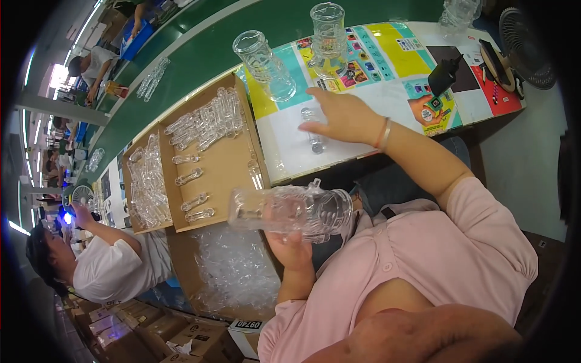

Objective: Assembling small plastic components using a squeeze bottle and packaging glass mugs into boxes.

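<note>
My left hand (289, 247) is wrapped round a large clear vessel (324, 212), which lies sideways in front of my body; some of the fingers show through its wall. My right hand (348, 119) reaches over the worktable with thumb and forefinger spread apart. Just beside those two fingers a small clear tube-shaped piece (313, 144) lies on the white part of the table; I see no grip on it. Two more large clear vessels stand farther back, one a ribbed cylinder (272, 77) and the other a similar cylinder (329, 45).
A cardboard tray (233, 163) holds many small clear pieces (209, 121). Below it, a carton contains clear plastic bags (233, 266). A black adapter (445, 75), another vessel (460, 15) and a fan (526, 51) are at right. A co-worker (115, 260) sits at left.
</note>
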### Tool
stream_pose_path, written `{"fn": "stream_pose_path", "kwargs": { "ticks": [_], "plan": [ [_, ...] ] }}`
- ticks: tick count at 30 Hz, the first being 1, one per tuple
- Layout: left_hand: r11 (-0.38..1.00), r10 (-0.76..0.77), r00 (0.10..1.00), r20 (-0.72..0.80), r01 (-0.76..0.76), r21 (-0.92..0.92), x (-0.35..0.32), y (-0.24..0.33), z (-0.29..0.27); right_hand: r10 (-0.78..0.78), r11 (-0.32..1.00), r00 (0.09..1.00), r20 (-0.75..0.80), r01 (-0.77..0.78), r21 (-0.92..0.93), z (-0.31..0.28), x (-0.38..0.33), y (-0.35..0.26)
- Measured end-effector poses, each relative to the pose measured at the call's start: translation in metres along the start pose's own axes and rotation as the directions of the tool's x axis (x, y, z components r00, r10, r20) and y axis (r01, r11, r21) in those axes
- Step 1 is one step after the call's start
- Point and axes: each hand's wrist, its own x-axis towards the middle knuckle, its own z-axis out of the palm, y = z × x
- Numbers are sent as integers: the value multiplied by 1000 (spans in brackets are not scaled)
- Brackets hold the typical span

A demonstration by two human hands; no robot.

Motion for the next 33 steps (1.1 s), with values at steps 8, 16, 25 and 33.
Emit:
{"fn": "stream_pose_path", "kwargs": {
  "ticks": [8,16,25,33],
  "plan": [
    [985,27,1000,-4,-26,173,3,-1,7,-32,949,970,242,-46,313,20,6,15],
    [983,-133,987,85,143,-119,17,-2,35,-142,39,917,372,-370,928,-10,-69,8],
    [973,-205,965,166,219,-71,17,-12,58,-124,411,975,186,-120,904,-29,-103,3],
    [971,-237,954,182,241,3,8,-12,59,-176,570,984,-30,127,812,-27,-117,12]
  ]
}}
